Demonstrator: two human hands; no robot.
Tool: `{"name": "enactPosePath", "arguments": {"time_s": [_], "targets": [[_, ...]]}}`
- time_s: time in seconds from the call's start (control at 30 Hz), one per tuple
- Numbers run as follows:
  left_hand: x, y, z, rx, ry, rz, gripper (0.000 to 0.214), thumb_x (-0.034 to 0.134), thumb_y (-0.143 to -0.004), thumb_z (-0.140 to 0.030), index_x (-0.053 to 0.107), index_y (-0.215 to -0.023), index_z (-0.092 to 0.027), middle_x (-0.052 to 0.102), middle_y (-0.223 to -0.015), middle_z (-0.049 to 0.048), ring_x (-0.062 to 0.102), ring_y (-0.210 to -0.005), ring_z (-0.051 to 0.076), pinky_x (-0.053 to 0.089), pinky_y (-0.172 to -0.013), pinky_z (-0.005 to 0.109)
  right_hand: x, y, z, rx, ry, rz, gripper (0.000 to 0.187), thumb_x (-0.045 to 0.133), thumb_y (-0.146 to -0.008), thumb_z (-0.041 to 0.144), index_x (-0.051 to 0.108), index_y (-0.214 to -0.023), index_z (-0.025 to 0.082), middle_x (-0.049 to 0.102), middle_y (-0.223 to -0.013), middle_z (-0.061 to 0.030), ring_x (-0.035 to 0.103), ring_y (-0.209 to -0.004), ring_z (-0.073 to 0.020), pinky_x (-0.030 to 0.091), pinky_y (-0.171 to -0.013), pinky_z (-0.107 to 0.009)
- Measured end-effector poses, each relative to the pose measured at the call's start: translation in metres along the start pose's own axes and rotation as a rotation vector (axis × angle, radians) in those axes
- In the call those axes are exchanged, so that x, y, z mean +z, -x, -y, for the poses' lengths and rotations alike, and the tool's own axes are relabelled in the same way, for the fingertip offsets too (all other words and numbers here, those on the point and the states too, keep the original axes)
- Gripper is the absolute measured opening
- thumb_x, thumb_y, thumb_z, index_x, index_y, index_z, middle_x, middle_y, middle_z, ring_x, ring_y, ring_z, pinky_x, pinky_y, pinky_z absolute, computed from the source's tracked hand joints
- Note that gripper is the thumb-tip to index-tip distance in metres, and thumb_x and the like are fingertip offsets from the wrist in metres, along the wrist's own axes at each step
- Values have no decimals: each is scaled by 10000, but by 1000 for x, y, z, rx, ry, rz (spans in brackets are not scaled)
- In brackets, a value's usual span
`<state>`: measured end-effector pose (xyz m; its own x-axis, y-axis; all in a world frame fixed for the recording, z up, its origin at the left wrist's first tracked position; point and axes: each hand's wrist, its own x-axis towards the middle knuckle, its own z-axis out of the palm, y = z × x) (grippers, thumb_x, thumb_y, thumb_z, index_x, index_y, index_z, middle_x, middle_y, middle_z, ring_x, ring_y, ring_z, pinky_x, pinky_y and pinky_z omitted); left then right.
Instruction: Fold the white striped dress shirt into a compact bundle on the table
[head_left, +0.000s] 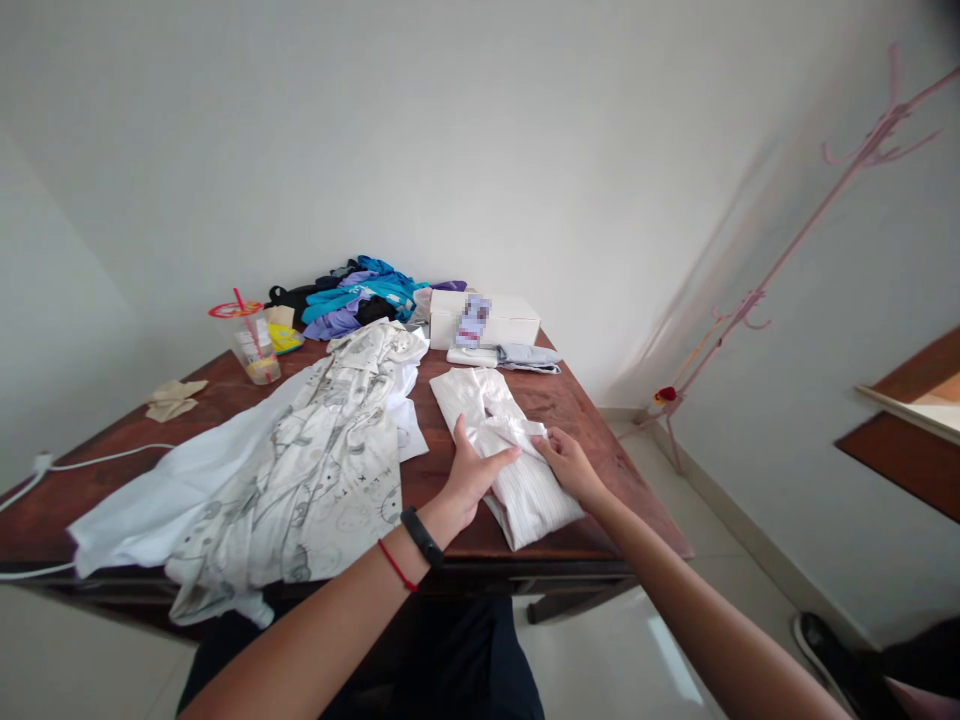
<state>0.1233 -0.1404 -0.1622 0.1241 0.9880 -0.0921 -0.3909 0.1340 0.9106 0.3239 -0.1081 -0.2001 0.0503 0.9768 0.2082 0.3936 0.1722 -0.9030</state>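
A white striped shirt (536, 490) lies folded into a narrow bundle near the table's front right part. My left hand (472, 470) is at its left edge, thumb stretched over the cloth and fingers apart; part of the fingers is hidden. On the other side my right hand (566, 460) pinches a flap of the shirt, probably a sleeve end, between thumb and fingers. To the left, a cream printed garment (337, 480) is spread over a plain white garment (187, 490), hanging partly over the front edge.
A white box (517, 318) stands at the back with a folded grey cloth (529, 357) before it. Piled clothes (367, 295) and a plastic cup (256, 350) with a straw are at back left. A white cable (112, 460) crosses the left edge. A pink coat stand (795, 240) leans rightward.
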Motion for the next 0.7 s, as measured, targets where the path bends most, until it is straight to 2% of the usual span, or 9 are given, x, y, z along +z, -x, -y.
{"name": "enactPosePath", "arguments": {"time_s": [0.1, 0.2, 0.3, 0.4, 0.5, 0.57, 0.63, 0.7], "targets": [[-2, -7, 2, 53, -135, 69, 1107, 769, -625, -79, 212, -1553, -311, 518, -1418, 103, 569, -1192, 256, 478, -986, 356, -1, 1, -2, 20, -29, -16, 502, 582, -843, 675, 631, -823, 176, 628, -761, -14, 525, -697, -175, 384, -625, -276], [-3, -5, 0, -3, -172, 165, 976, 693, -627, -64, 339, -1507, -297, 574, -1335, 87, 601, -1097, 238, 506, -902, 321, -8, 4, 6, 103, -101, 8, 546, 574, -838, 689, 682, -835, 154, 686, -808, -48, 576, -745, -208, 416, -659, -295], [-3, 7, -5, -190, -137, 260, 732, 698, -710, -191, 467, -1399, -280, 643, -1113, 59, 631, -912, 197, 518, -726, 265, -17, 13, 20, 239, -298, 75, 478, 652, -814, 623, 706, -868, 151, 724, -850, -69, 620, -776, -232, 460, -686, -312], [-3, 18, -7, -285, -119, 258, 496, 730, -787, -412, 563, -1228, -257, 627, -980, 29, 619, -797, 162, 502, -620, 232, -25, 26, 33, 313, -504, 144, 359, 724, -799, 478, 709, -1011, 189, 747, -968, -67, 655, -839, -233, 502, -737, -316], [-5, 19, -1, -223, -215, 197, 431, 769, -755, -523, 594, -985, -204, 602, -882, 19, 603, -726, 153, 496, -552, 223, -30, 35, 38, 336, -578, 152, 368, 759, -776, 381, 695, -1102, 224, 742, -1058, -52, 660, -884, -212, 512, -761, -295], [-8, 13, 4, -134, -324, 155, 444, 793, -727, -540, 570, -870, -184, 600, -863, 27, 601, -696, 152, 497, -516, 220, -31, 35, 38, 344, -574, 139, 356, 776, -762, 368, 700, -1077, 221, 742, -1020, -41, 654, -852, -194, 506, -742, -281], [-13, 6, 7, -50, -396, 124, 474, 816, -705, -543, 554, -871, -185, 612, -888, 34, 608, -685, 150, 500, -496, 216, -30, 33, 36, 340, -546, 146, 323, 778, -768, 401, 711, -1016, 205, 736, -939, -33, 639, -795, -180, 491, -708, -272], [-16, 1, 6, -4, -421, 156, 524, 833, -700, -528, 561, -1005, -200, 630, -963, 44, 630, -705, 157, 510, -507, 221, -29, 31, 35, 325, -514, 170, 320, 767, -785, 451, 716, -964, 191, 727, -889, -33, 626, -762, -173, 479, -689, -272]]}}
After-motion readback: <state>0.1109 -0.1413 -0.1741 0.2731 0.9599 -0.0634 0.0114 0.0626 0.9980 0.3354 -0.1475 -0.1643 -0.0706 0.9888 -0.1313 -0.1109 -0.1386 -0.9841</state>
